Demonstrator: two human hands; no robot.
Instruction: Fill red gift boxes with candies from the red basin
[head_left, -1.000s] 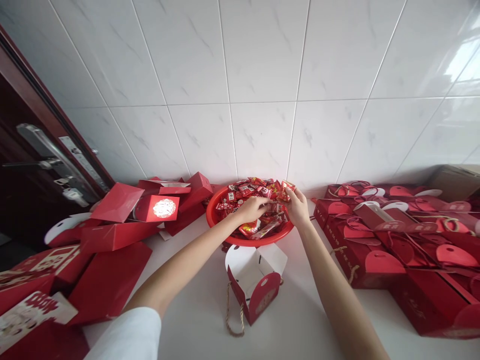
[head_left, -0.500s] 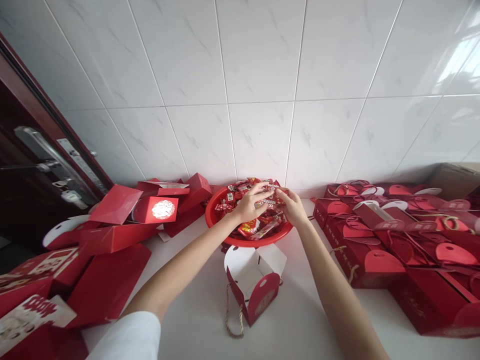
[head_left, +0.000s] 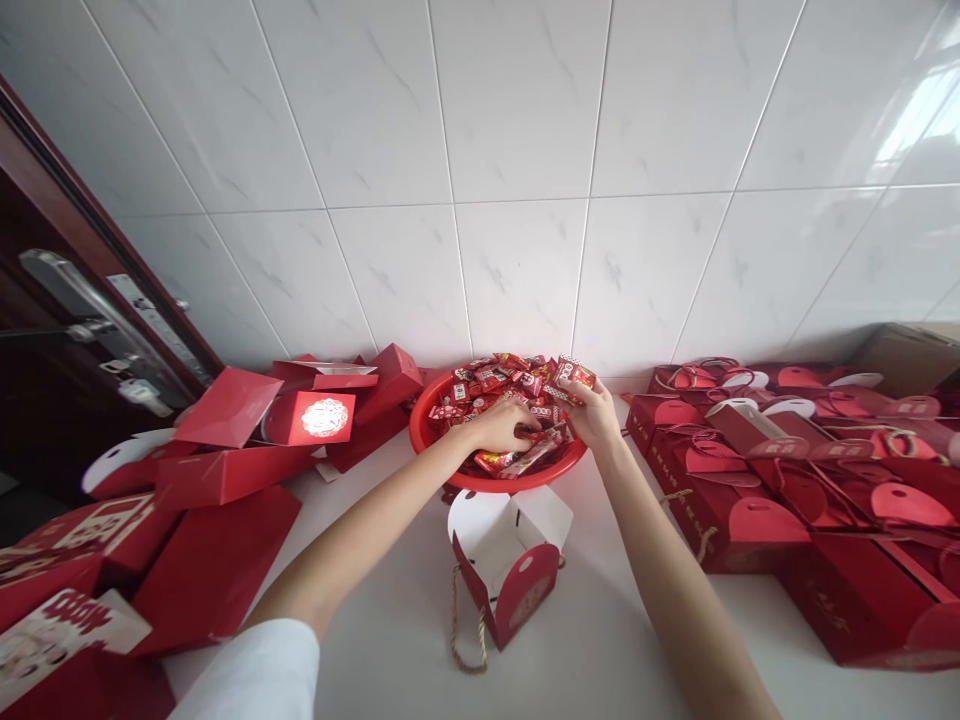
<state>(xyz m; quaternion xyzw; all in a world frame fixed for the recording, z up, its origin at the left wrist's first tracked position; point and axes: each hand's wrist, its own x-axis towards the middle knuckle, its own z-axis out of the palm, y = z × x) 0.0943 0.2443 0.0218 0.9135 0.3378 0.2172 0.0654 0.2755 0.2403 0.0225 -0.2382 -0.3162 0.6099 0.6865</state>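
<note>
A round red plastic basin (head_left: 421,436) full of small red wrapped candies (head_left: 491,378) stands against the wall. Over its right rim my right hand (head_left: 598,412) is closed on a red candy packet (head_left: 576,374), which sticks up from the fingers. My left hand (head_left: 501,426) reaches down into the heap with its fingers curled around a candy; the fingertips are partly hidden among the wrappers. Right in front of the basin sits an open red gift box (head_left: 525,590) with a white inside (head_left: 491,535) and a twisted rope handle (head_left: 469,668) hanging down its left side.
Red boxes (head_left: 240,475) lie in a loose pile at left, near a dark door with a metal handle (head_left: 82,290) and keys. Rows of red gift boxes with cord handles (head_left: 720,510) stand at right, a brown cardboard box (head_left: 911,355) behind them. White tiles (head_left: 517,270) cover the wall.
My left hand has moved down into the candies, its fingers curling. The right hand has drawn slightly right and now holds a candy packet upright. The gift box has stayed in place.
</note>
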